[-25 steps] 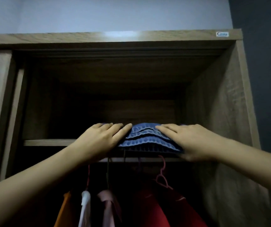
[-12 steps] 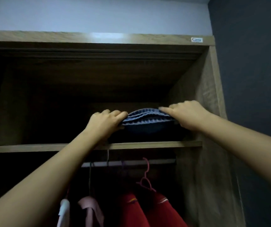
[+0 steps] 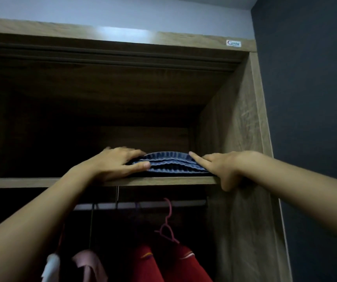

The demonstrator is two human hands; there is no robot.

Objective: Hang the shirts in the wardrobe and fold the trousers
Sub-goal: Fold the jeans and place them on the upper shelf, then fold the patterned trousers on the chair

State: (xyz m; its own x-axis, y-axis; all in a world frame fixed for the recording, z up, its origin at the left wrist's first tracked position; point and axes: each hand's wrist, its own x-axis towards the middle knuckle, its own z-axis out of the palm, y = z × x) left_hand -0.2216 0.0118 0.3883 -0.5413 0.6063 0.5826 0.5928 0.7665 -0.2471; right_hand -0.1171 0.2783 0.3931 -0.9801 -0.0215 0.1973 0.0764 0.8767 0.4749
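Folded blue trousers (image 3: 171, 165) lie on the wardrobe's upper shelf (image 3: 41, 182), near its right end. My left hand (image 3: 112, 163) rests flat on their left end, fingers straight, thumb along the front fold. My right hand (image 3: 218, 165) touches their right end with straight fingers, its thumb hanging below the shelf edge. Under the shelf, red shirts (image 3: 163, 263) hang from the rail (image 3: 143, 204) on a pink hanger (image 3: 166, 224), with a pink garment (image 3: 90, 263) and a white one (image 3: 50, 267) to their left.
The wardrobe's right side panel (image 3: 238, 139) stands close beside the trousers. A dark blue wall (image 3: 310, 119) lies to its right. The left part of the upper shelf is dark. The wardrobe top (image 3: 122, 35) runs overhead.
The folded trousers were lifted above the shelf and now lie flat on it. Both hands have come down with them, and their fingers have straightened out on top.
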